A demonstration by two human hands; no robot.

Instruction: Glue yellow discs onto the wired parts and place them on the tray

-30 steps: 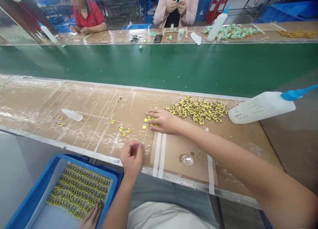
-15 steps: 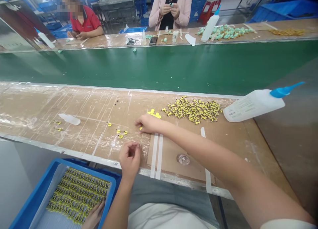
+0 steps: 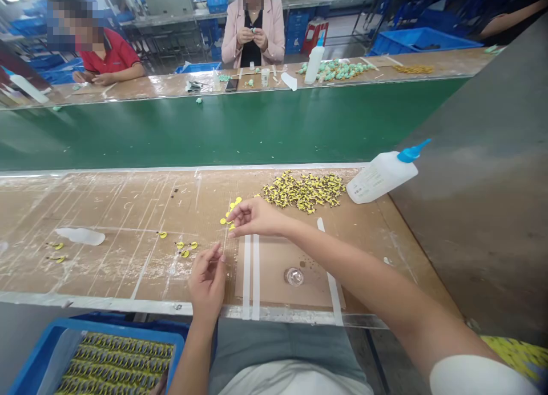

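The worktop (image 3: 368,235) carried a pile of pieces (image 3: 303,190) and a tilted bottle (image 3: 379,179) right of the flat, round yellow discs (image 3: 223,221). The right hand (image 3: 252,217) partly obscured these discs, grip indeterminable; the left hand (image 3: 208,279) was narrowly parted.

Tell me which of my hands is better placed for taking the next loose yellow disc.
Probably your right hand: its thumb and fingertips are right at the loose yellow discs. Your left hand is closer to the table's front edge, its fingertips short of them.
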